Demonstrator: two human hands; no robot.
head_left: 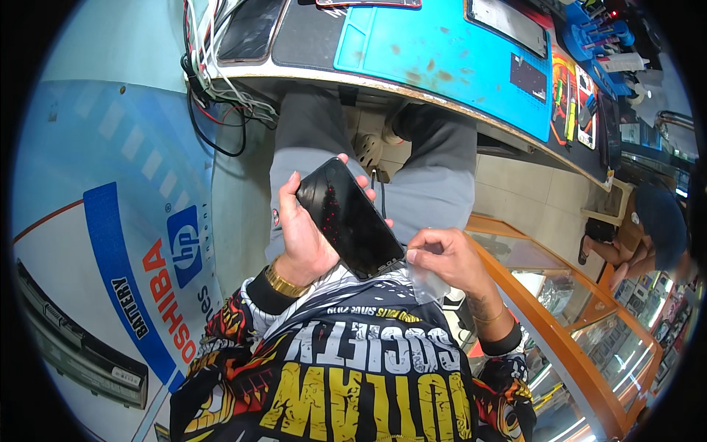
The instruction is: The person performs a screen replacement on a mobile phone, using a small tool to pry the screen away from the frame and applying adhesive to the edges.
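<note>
worktop [309,37] with blue mat [442,51] ahead, glass display case [582,324] at right. left hand [305,236] grips a black phone [350,221] over the lap; right hand [445,258] pinches clear film [427,283] at its lower corner.

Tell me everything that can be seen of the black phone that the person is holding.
The black phone is a flat slab with rounded corners and a glossy dark screen, which seems off and shows faint reddish reflections. It lies tilted, its top end up and to the left, above the person's lap. The left hand grips it along its left edge, with fingertips showing past the upper right edge. The right hand touches its lower corner and pinches a thin clear film there.
</note>
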